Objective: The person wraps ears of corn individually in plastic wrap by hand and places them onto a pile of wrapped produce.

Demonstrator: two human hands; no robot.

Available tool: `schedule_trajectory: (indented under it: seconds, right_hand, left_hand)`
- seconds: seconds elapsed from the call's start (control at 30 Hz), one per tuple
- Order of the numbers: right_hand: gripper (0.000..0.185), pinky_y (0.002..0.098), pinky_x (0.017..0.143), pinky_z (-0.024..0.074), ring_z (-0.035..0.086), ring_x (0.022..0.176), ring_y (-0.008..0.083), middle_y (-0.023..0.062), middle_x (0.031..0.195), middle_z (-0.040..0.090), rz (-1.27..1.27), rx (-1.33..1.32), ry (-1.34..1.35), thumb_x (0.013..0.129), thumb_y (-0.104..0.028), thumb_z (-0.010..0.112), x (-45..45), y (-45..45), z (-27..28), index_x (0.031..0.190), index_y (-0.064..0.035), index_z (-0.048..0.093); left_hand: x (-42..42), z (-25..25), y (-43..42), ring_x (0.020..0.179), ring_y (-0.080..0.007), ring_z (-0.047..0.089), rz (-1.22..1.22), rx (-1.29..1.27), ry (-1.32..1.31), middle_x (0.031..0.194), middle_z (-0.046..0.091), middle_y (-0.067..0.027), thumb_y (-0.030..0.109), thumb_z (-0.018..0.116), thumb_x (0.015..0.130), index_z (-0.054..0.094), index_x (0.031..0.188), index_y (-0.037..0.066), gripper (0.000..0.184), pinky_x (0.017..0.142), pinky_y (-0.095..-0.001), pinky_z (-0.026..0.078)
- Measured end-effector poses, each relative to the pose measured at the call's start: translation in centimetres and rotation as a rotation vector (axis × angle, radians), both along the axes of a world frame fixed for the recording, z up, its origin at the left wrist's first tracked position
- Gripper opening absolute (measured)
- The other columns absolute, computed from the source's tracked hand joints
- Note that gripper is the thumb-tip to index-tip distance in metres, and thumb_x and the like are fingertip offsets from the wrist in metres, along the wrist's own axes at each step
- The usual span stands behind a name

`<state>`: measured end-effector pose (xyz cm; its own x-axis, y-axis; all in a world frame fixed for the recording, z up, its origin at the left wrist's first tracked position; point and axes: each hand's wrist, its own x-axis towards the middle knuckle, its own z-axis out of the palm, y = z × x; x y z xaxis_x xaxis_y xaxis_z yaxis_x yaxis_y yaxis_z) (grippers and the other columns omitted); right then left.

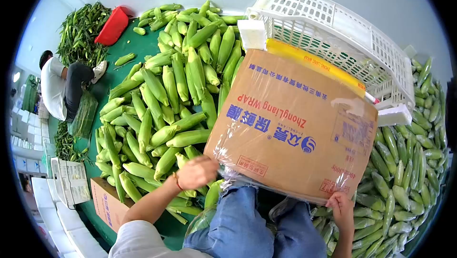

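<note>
A cardboard box panel, covered with clear plastic wrap, slopes over my knees. My left hand, a red band at its wrist, is at the panel's lower left corner beside bunched wrap. Its fingers are curled, slightly blurred, and what they grip is hidden. At the lower right edge, my right hand pinches the wrap with thumb and fingers. Along the panel's far edge lies a yellow roll of wrap, between white foam blocks.
Unwrapped corn ears are heaped on my left; wrapped corn is piled on my right. White plastic crates stand behind the roll. A cardboard box, a red basin and a seated person are farther left.
</note>
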<state>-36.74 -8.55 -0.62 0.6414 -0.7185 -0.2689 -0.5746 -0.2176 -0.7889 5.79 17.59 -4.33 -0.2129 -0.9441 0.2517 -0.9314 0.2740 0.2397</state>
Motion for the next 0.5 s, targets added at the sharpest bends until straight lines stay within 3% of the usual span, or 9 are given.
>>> schedule_trajectory:
  seconds: [0.03,0.1,0.17,0.23,0.3,0.37,0.43,0.5]
  right_hand:
    - [0.003,0.0315,0.068,0.0479,0.062,0.069,0.0212,0.0100,0.071,0.064,-0.026,0.018,-0.010,0.089,-0.002,0.057,0.0,0.4,-0.1,0.087,-0.0003,0.057]
    - [0.003,0.0317,0.068,0.0480,0.062,0.069,0.0212,0.0097,0.072,0.064,-0.022,0.004,0.004,0.090,-0.002,0.057,0.4,0.6,0.0,0.088,-0.0001,0.057]
    - [0.003,0.0320,0.069,0.0478,0.062,0.070,0.0217,0.0092,0.072,0.064,-0.046,0.025,0.008,0.090,-0.003,0.057,0.7,0.8,0.3,0.088,-0.0005,0.057]
    - [0.004,0.0355,0.073,0.0470,0.062,0.072,0.0261,0.0086,0.074,0.065,0.023,-0.091,0.056,0.089,-0.006,0.057,0.3,0.5,-0.1,0.088,-0.0027,0.059]
    - [0.005,0.0374,0.075,0.0465,0.062,0.073,0.0283,0.0082,0.075,0.065,0.048,-0.131,0.098,0.089,-0.008,0.058,1.3,0.7,0.9,0.088,-0.0037,0.060]
    - [0.005,0.0388,0.076,0.0460,0.061,0.073,0.0292,0.0083,0.076,0.065,-0.006,-0.109,0.101,0.089,-0.009,0.058,1.2,1.3,0.9,0.088,-0.0041,0.060]
    - [0.005,0.0392,0.078,0.0451,0.059,0.075,0.0287,0.0071,0.077,0.065,-0.055,-0.096,0.081,0.088,-0.009,0.059,1.6,1.7,1.3,0.086,-0.0050,0.060]
    - [0.004,0.0389,0.078,0.0450,0.058,0.080,0.0282,0.0054,0.077,0.065,-0.019,-0.388,0.085,0.087,-0.010,0.060,1.9,2.5,2.0,0.085,-0.0061,0.061]
  left_hand:
    - [2.0,-1.5,1.5,0.103,-0.0307,0.062,0.086,0.245,-0.090,0.107,0.062,-0.0154,0.018,0.067,0.080,0.058,0.104,0.005,0.029,0.088,-0.0413,0.053]
    - [5.9,-4.5,2.3,0.120,-0.0338,0.054,0.836,0.216,-0.102,0.125,0.056,-0.0182,0.030,0.073,0.080,0.052,0.123,0.004,0.055,0.103,-0.0442,0.044]
    - [11.0,-4.1,3.3,0.127,-0.0365,0.048,0.965,0.311,-0.268,0.137,0.050,-0.0188,0.040,0.080,0.074,0.038,0.140,0.002,0.087,0.108,-0.0440,0.038]
    - [14.0,-4.7,6.5,0.124,-0.0373,0.051,0.989,0.748,0.003,0.137,0.051,-0.0208,0.040,0.084,0.070,0.029,0.148,0.004,0.102,0.105,-0.0424,0.042]
    - [16.3,-6.1,9.6,0.118,-0.0378,0.055,0.998,0.727,0.132,0.131,0.056,-0.0214,0.035,0.087,0.067,0.032,0.145,0.002,0.100,0.103,-0.0418,0.043]
    - [17.9,-6.0,10.0,0.115,-0.0371,0.058,1.024,0.879,0.088,0.121,0.060,-0.0229,0.032,0.086,0.067,0.034,0.143,0.002,0.097,0.100,-0.0417,0.046]
    - [18.2,-6.0,9.8,0.113,-0.0378,0.058,1.112,0.606,0.169,0.115,0.061,-0.0231,0.023,0.083,0.071,0.039,0.139,0.000,0.084,0.096,-0.0425,0.048]
    - [16.5,-3.9,6.7,0.109,-0.0397,0.058,1.084,0.083,0.678,0.112,0.061,-0.0226,0.014,0.080,0.072,0.042,0.135,0.000,0.075,0.090,-0.0446,0.050]
